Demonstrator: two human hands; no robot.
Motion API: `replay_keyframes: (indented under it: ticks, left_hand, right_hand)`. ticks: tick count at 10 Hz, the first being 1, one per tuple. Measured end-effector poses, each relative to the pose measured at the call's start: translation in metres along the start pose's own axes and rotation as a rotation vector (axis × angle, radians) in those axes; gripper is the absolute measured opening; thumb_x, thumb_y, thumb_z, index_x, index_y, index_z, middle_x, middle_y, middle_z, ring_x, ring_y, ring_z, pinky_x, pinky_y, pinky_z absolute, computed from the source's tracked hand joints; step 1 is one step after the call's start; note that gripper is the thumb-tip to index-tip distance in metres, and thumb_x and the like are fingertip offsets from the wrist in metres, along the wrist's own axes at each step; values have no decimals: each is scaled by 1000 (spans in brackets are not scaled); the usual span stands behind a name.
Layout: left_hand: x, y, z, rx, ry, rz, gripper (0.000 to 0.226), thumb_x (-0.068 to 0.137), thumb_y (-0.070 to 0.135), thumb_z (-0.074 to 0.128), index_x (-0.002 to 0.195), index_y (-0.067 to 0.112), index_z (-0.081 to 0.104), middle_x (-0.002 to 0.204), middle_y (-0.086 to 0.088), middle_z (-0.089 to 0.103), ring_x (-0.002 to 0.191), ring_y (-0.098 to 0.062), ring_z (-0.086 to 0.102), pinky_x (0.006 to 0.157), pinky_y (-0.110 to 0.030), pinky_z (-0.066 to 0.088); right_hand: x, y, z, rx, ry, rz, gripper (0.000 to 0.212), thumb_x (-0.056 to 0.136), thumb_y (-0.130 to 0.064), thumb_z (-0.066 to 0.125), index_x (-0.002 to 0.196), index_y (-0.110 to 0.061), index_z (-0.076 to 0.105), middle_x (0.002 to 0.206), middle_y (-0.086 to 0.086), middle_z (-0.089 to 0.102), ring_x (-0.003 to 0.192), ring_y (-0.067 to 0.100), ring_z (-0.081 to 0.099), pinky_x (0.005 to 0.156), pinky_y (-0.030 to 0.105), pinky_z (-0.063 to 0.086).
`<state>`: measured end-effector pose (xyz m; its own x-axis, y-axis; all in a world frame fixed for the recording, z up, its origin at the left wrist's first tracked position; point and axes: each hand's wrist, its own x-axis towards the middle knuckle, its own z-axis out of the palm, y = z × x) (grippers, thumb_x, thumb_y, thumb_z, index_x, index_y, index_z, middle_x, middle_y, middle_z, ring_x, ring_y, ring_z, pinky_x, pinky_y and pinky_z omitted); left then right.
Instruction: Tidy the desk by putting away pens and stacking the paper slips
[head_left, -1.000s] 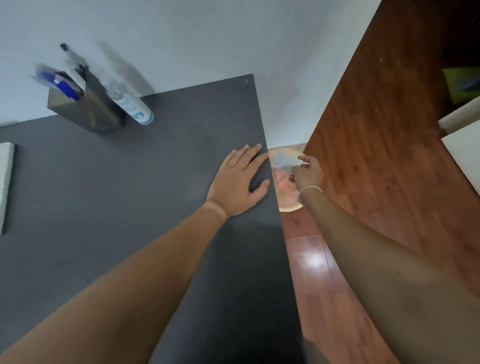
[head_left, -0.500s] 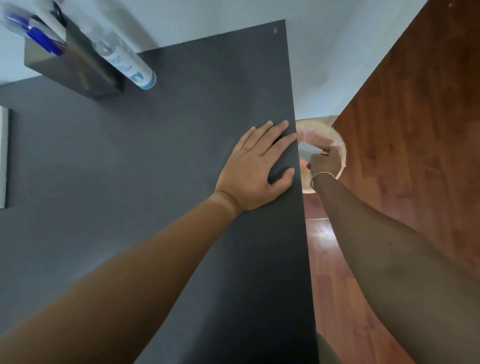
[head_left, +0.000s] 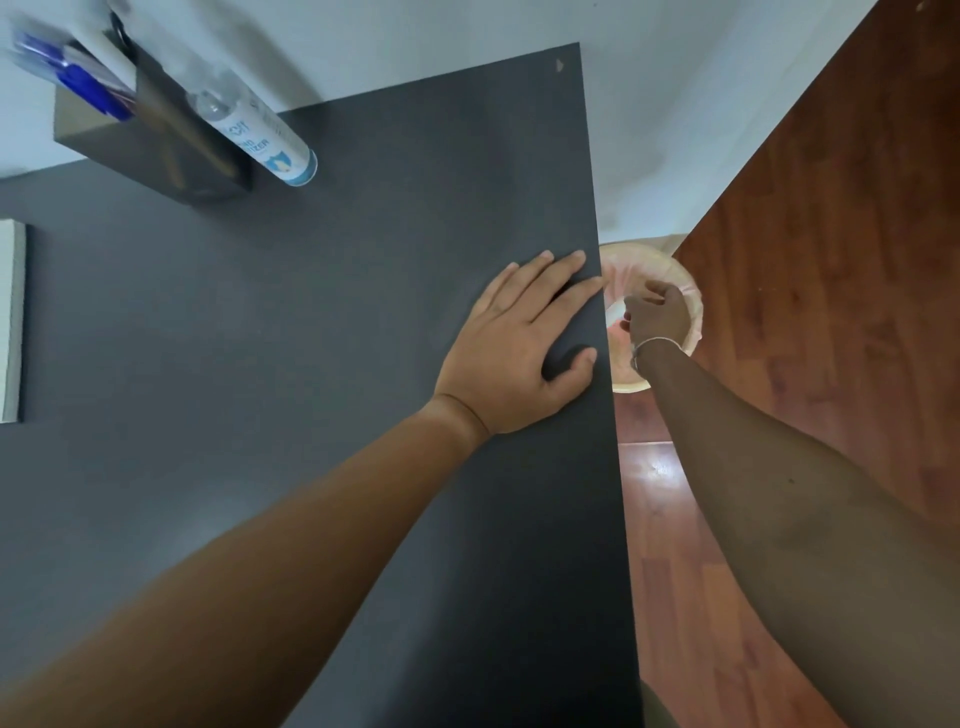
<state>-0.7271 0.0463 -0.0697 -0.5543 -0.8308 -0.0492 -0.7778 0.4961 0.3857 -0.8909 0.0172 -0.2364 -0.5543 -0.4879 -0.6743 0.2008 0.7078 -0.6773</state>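
Left hand (head_left: 524, 343): we see it flat on the tabletop (head_left: 337, 322), fingers (head_left: 545, 283) spread, grasping nothing.
Right hand (head_left: 657, 317): over the bin (head_left: 688, 291) past those fingers; grip unclear.
Paper slips: we see none.
Pens (head_left: 78, 78): in the holder (head_left: 150, 140), well apart from both hands.

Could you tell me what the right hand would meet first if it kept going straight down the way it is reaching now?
Most likely the round pale waste bin with its pinkish liner, standing on the wooden floor beside the dark grey desk. The right hand hangs over its opening, fingers pointing in; how far above the rim is unclear.
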Motion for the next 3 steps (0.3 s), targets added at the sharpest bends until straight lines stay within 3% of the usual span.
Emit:
replay_keyframes:
  ticks: [1,3]
  left_hand:
    - [-1,0,0,11,-9,-1,56,84,40,47,136,19,45,149,-1,41,140,-20,31,118,-31,11]
    - [0,2,-2,9,-39,-10,56,84,40,46,137,21,43,150,1,39,142,-18,28,118,-30,8]
  right_hand:
    - [-5,1,-2,-5,-3,4,20,84,-17,60,103,-23,58,97,5,63,99,34,63,93,44,53]
    - [-5,0,-13,-34,-44,-48,36,84,-26,58,119,-17,57,120,13,63,104,32,61,97,47,50]
